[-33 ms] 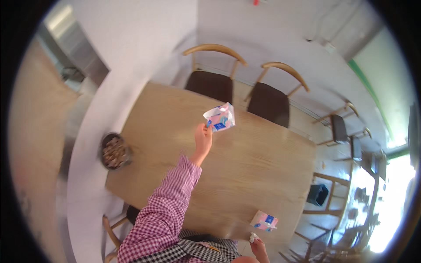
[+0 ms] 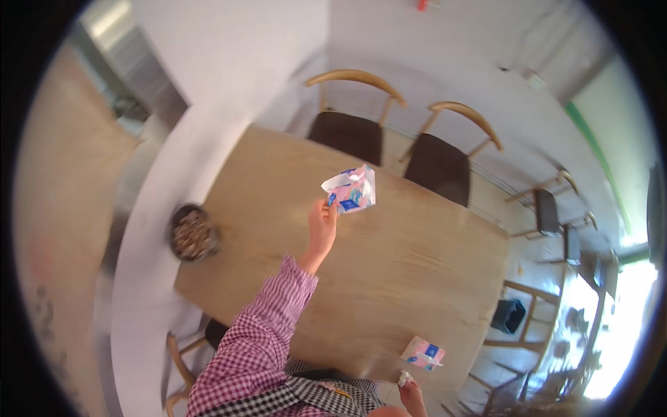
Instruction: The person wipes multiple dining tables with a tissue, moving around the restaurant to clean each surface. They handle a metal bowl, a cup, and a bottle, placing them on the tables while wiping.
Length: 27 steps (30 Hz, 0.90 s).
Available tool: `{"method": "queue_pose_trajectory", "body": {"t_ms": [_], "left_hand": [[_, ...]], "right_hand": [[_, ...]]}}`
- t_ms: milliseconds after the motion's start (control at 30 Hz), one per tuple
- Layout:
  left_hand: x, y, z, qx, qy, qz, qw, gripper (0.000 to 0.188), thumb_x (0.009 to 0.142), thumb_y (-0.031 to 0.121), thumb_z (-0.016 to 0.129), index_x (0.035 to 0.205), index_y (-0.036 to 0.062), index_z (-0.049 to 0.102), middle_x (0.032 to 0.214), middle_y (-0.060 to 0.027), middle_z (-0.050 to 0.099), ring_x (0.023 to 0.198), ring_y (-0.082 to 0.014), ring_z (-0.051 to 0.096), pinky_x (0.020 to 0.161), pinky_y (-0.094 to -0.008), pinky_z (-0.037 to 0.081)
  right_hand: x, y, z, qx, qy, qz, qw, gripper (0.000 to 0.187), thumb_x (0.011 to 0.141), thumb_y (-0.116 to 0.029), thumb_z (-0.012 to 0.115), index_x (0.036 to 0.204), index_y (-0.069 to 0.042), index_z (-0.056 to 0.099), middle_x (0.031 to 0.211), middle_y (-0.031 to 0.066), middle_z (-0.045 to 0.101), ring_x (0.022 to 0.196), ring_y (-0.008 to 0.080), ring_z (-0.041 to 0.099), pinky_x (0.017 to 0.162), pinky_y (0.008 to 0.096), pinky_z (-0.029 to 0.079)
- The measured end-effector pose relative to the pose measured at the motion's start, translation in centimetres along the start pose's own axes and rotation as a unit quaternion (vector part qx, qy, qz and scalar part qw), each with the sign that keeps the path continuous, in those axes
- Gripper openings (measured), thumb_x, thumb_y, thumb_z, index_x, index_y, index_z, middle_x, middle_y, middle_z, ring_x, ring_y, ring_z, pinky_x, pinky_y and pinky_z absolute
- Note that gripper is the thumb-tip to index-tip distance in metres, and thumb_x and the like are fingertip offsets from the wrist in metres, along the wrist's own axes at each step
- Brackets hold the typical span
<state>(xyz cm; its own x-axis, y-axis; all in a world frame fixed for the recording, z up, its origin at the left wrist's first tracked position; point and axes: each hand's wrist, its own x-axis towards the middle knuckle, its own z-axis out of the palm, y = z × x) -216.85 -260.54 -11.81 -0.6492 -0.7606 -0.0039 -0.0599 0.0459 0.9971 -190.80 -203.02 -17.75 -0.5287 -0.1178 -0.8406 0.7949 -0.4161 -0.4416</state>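
My left arm, in a pink checked sleeve, reaches out over the wooden table point(image 2: 389, 278). My left hand point(image 2: 322, 226) pinches the lower left corner of a pink and white soft tissue pack point(image 2: 353, 191). A pale flap of the wrapper stands up at the pack's left side. Low on the right, by the table's near edge, my right hand point(image 2: 411, 396) is closed on a crumpled white tissue point(image 2: 404, 378). Just beyond it, a second pink tissue pack point(image 2: 424, 353) lies on the tabletop with a bit of tissue sticking out.
Two dark-seated wooden chairs point(image 2: 347, 135) stand along the far side. Left of the table, a dark bowl point(image 2: 192, 235) holds many brown pieces. Another chair point(image 2: 182, 368) is at the near left. A dark bin point(image 2: 508, 316) stands off to the right, near more chairs.
The whole view has shifted slightly, so the room appears a little further right. Both hands keep their grips. The held pack has turned slightly and shows more of its printed side.
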Motion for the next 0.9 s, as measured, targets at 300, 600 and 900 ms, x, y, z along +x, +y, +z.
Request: {"method": "queue_pose_trajectory", "body": {"t_ms": [300,600,900], "left_hand": [[-10.6,8.7,-31.8,0.235,0.287,-0.011,0.929,0.03,0.092,0.025,0.059,0.104,-0.0018,0.054,0.079,-0.0042,0.061,0.067,-0.0108,0.058,0.063,-0.0229,0.043],[-26.6,-6.8,-33.1,0.133,0.309,-0.486,0.807,0.052,0.09,0.045,0.054,0.116,0.0,0.052,0.106,-0.0131,0.056,0.087,-0.0232,0.057,0.075,-0.0354,0.046],[-27.3,-12.1,-31.8,-0.039,0.255,-0.496,0.829,0.038,0.095,0.045,0.046,0.101,0.0089,0.057,0.089,-0.0027,0.06,0.083,-0.0166,0.056,0.073,-0.0407,0.047]], "right_hand": [[2.1,-1.5,2.5,-0.115,-0.02,0.057,0.992,0.027,0.086,0.001,0.051,0.112,0.004,0.055,0.111,0.0118,0.06,0.104,0.0232,0.057,0.095,0.0354,0.044],[1.0,-2.4,0.7,-0.137,-0.014,0.063,0.988,0.029,0.085,-0.001,0.052,0.114,0.004,0.054,0.112,0.0117,0.059,0.105,0.0232,0.057,0.096,0.0362,0.044],[3.1,0.8,-3.0,0.012,-0.073,0.05,0.996,0.034,0.083,-0.005,0.059,0.116,0.002,0.054,0.116,0.01,0.059,0.109,0.0228,0.055,0.096,0.0364,0.044]]}}
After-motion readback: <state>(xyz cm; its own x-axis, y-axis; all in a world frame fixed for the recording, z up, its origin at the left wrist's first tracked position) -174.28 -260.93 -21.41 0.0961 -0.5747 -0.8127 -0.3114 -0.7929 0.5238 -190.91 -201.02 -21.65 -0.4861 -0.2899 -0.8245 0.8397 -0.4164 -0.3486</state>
